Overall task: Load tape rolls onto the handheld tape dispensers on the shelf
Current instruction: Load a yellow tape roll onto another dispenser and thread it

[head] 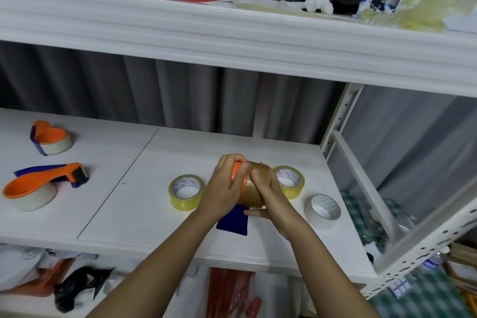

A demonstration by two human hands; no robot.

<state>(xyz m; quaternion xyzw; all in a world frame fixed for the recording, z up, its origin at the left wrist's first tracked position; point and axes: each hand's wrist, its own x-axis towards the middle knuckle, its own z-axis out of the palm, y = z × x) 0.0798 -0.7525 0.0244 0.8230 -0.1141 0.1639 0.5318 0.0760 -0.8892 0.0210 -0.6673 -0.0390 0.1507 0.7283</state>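
Both hands hide most of the orange dispenser (238, 178): left hand (224, 188) grips it, right hand (268, 196) wraps the brown tape roll (254, 188) above the shelf (129, 214) front edge. Blue handle (232, 222) partly hidden. 2 loaded dispensers (38, 186) lie near the left edge.

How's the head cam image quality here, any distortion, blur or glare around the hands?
Head view: wide-angle bowing curves the upper shelf edge; lighting soft and even, faint shadows, no strong glare; left hand, right hand and brown tape roll fairly sharp; right-edge clutter, like the yellowish plastic bag, smeared.
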